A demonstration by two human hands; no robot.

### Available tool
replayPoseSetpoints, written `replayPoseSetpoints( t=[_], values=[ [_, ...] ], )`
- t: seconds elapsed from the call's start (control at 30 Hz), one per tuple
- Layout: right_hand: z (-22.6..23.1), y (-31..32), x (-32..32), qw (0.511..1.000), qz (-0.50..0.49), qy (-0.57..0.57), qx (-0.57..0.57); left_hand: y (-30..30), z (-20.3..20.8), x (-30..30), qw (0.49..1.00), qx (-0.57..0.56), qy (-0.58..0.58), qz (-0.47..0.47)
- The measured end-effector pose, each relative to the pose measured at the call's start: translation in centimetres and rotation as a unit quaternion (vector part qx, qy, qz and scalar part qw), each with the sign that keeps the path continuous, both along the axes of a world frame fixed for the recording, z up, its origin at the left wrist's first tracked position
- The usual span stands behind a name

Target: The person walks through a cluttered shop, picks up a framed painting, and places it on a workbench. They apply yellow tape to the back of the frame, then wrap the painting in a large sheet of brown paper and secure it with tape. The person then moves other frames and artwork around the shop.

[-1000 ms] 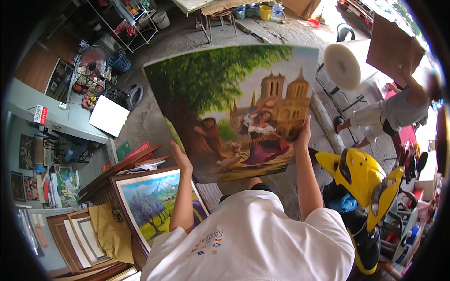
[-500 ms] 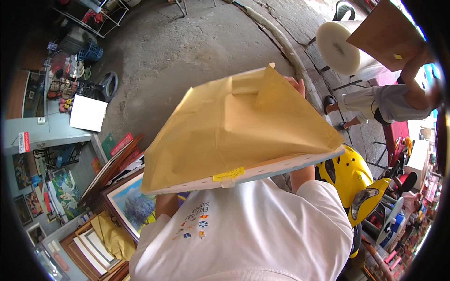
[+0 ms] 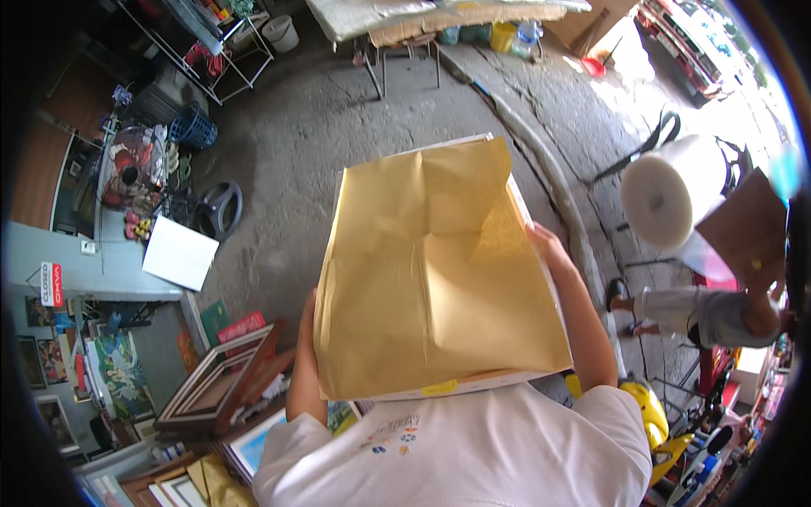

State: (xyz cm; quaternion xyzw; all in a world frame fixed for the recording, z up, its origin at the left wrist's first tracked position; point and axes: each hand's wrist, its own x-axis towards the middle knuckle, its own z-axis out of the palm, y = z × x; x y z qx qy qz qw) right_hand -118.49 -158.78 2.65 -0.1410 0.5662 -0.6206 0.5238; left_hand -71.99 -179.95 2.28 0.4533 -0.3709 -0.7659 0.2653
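Observation:
A flat rectangular panel faced with creased brown paper [image 3: 414,287] is held in front of my white shirt. White edges show along its rim, like those of a stretched canvas, and a yellow sticky note [image 3: 439,388] is on its near edge. My right hand [image 3: 549,248] grips the right edge, with its fingers partly behind the panel. At the left edge, my left hand [image 3: 310,325] supports the panel; most of its fingers are hidden beneath it.
Picture frames [image 3: 224,376] lean at the lower left, near a white board [image 3: 179,253]. On the right stand a bubble-wrap roll [image 3: 663,198] and a yellow motorbike [image 3: 650,414]. Another person [image 3: 701,317] there holds a brown panel [image 3: 748,228]. A covered table [image 3: 405,19] stands ahead.
The panel's paper face has tilted more toward me, and its near edge sits lower in view. More of both forearms shows. The view has swung up, bringing in the covered table ahead.

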Motion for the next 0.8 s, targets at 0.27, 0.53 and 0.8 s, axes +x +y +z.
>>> replayPoseSetpoints(
  t=[0.27, 0.53, 0.8],
  values=[
    [9.6, -23.3, -1.8, 0.992, 0.073, 0.098, 0.038, -20.2, 3.7, -4.0, 0.998, -0.031, -0.022, 0.049],
    [7.2, -35.9, -5.7, 0.976, 0.191, 0.104, 0.015, -36.8, 6.7, -7.0, 0.988, -0.077, -0.037, 0.126],
    [4.3, -61.0, -17.6, 0.960, 0.146, 0.239, -0.003, -58.5, 8.7, -17.5, 0.976, -0.126, -0.056, 0.167]
  ],
)
